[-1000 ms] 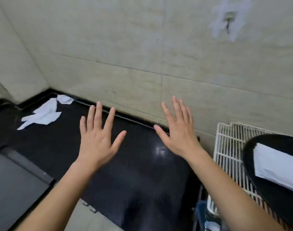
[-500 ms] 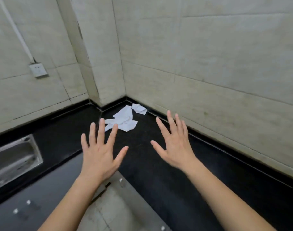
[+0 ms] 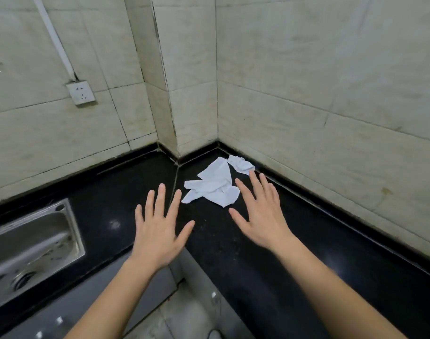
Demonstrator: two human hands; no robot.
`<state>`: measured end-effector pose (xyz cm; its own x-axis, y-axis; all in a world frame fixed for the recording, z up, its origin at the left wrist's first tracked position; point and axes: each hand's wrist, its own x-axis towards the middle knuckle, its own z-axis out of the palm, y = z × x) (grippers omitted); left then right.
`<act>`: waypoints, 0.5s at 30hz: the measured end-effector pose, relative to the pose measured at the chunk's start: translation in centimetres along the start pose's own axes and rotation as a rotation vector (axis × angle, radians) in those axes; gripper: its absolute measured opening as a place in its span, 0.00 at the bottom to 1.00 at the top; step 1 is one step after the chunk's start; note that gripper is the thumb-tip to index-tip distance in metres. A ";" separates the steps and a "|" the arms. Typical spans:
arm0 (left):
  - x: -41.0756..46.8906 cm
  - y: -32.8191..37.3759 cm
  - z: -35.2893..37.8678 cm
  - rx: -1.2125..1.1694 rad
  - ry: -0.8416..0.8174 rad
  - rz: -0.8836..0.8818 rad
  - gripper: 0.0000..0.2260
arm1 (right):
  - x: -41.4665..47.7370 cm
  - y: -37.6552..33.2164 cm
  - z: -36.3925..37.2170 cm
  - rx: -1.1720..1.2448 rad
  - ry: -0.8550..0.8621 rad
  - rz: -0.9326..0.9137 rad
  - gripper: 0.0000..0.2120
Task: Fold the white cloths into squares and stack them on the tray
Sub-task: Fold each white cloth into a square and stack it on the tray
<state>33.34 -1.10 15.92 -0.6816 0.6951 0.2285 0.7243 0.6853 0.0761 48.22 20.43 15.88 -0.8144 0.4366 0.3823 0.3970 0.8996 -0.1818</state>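
A crumpled white cloth (image 3: 215,185) lies on the black countertop (image 3: 245,241) in the far corner, with a smaller crumpled white cloth (image 3: 242,163) just behind it by the wall. My left hand (image 3: 159,228) hovers with fingers spread, palm down, a little to the left of and nearer than the cloths. My right hand (image 3: 260,211) is also spread flat, its fingertips reaching the near right edge of the cloths. Neither hand holds anything. The tray is out of view.
A steel sink (image 3: 30,248) is set into the counter at the left. A wall socket (image 3: 81,92) with a white cable duct sits on the tiled wall above it. Tiled walls close the corner behind the cloths. Floor tiles show below between the counter runs.
The view has swung left from the rack and tray side to the corner. The cloths now lie close in front of my hands, and both hands stay spread and empty.
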 end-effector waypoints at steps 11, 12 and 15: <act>15.5 -7.2 6.9 0.000 -0.208 -0.012 0.37 | 14.9 2.5 12.6 0.074 -0.243 0.141 0.34; 16.4 -7.6 7.2 -0.012 -0.221 -0.021 0.36 | 15.7 2.5 13.1 0.073 -0.266 0.144 0.34; 19.5 -8.7 8.3 -0.048 -0.255 -0.035 0.35 | 18.0 2.7 15.0 0.069 -0.332 0.166 0.33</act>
<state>12.88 8.29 11.62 -0.7064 0.7073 -0.0266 0.6995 0.7033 0.1269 28.31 30.81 8.68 -0.8389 0.5435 0.0303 0.5145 0.8098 -0.2818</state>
